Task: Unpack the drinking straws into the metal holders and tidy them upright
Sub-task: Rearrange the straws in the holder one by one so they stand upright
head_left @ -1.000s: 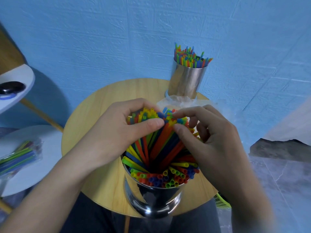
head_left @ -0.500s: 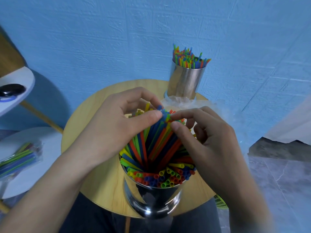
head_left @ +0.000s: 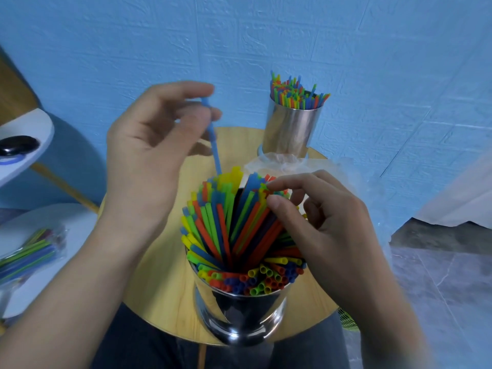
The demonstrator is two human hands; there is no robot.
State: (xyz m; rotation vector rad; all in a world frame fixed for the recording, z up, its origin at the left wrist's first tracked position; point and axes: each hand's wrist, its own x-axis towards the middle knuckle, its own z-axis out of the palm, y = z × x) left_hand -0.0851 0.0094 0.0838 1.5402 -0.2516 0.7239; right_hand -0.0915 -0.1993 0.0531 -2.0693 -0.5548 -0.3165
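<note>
Head view, left hand [head_left: 149, 147] raised pinching blue straw [head_left: 214, 146], right hand [head_left: 330, 225] pinching straws [head_left: 247, 217]

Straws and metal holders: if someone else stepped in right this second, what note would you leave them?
Left hand: pinches one blue straw, raised over the near holder.
Right hand: pinches tops of the leaning straws in it.
Far holder on the round table: full, straws roughly upright. Looks done.
Empty wrapper lies between the holders.
Left to do: put the blue straw in and straighten the leaning straws. A packet of straws on the white side table probably still needs unpacking.
</note>
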